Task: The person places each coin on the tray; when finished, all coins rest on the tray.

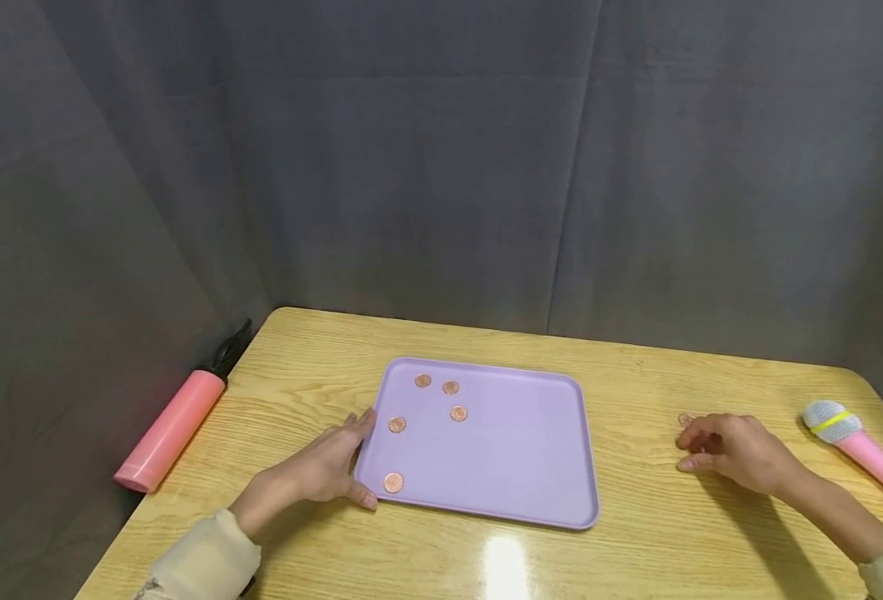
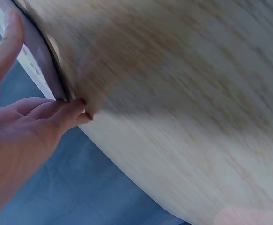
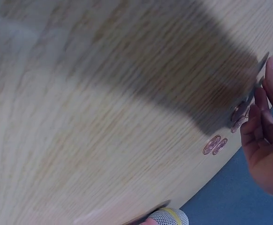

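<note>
A shallow purple tray [image 1: 501, 442] lies on the wooden table with several copper coins [image 1: 459, 413] spread over its left part. My left hand [image 1: 326, 464] is at the tray's left side, fingers along the left rim and thumb spread to the near corner. In the left wrist view, the fingertips [image 2: 82, 112] meet the table right beside the tray edge. To the right of the tray, my right hand [image 1: 737, 450] hovers low with loosely bent fingers, thumb and index apart. More copper coins [image 3: 212, 144] lie on the table by its fingers; the hand partly hides them.
A pink hand pump [image 1: 172, 433] with a black end lies along the table's left edge. A toy microphone [image 1: 872, 458] with pink handle and silver head lies at the right. Dark grey curtains [image 1: 426, 167] hang behind and left of the table [image 1: 636, 533].
</note>
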Tool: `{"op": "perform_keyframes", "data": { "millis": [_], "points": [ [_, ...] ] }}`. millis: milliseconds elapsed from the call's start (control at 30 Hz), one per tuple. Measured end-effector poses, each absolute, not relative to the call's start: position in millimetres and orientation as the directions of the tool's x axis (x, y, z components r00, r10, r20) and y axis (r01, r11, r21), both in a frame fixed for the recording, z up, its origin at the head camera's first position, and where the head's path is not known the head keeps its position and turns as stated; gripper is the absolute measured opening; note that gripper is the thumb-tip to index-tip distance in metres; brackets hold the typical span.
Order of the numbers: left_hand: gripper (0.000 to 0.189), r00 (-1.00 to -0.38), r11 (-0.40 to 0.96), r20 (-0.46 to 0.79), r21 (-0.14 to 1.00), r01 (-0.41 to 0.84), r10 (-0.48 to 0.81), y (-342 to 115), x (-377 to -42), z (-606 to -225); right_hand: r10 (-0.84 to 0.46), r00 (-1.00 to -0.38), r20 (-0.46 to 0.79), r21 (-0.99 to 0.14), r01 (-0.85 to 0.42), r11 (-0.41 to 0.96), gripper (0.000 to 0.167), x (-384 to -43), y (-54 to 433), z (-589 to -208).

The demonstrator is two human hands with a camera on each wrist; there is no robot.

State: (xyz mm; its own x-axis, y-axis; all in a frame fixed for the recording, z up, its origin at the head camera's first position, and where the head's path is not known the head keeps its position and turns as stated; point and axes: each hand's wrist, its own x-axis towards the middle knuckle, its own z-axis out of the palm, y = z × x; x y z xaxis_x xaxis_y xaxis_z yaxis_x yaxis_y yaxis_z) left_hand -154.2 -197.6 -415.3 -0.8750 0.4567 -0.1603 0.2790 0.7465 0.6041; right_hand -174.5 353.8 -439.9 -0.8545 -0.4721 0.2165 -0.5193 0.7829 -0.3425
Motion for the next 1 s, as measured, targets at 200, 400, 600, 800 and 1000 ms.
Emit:
{"op": "perform_keyframes", "data": {
  "millis": [200, 400, 600, 800, 1000],
  "points": [
    [0.121, -0.88, 0.769, -0.183, 0.584, 0.261, 0.438, -199.9, -154.7, -416.6, -0.501, -0.816, 0.288, -0.354, -0.577, 0.736, 0.023, -175.3, 353.5, -448.2],
    [0.121, -0.872, 0.753, -0.175, 0.598, 0.274, 0.457, -200.9, -155.4, -415.4, -0.476, -0.84, 0.259, -0.434, -0.542, 0.72, 0.017, -173.1, 342.8, -447.7],
    [0.121, -0.868, 0.753, -0.179, 0.596, 0.279, 0.463, -201.2, -156.6, -413.9, -0.465, -0.867, 0.179, -0.48, -0.489, 0.728, 0.013, -174.5, 331.6, -443.0],
    [0.12, -0.852, 0.732, -0.155, 0.602, 0.319, 0.499, -200.4, -157.9, -416.9, -0.342, -0.939, 0.014, -0.399, -0.319, 0.859, 0.02, -168.9, 339.6, -432.2],
    [0.12, -0.851, 0.724, -0.156, 0.614, 0.314, 0.501, -200.4, -155.3, -417.5, -0.295, -0.93, 0.219, -0.2, -0.339, 0.919, 0.016, -151.7, 340.7, -435.2]
  ]
}}
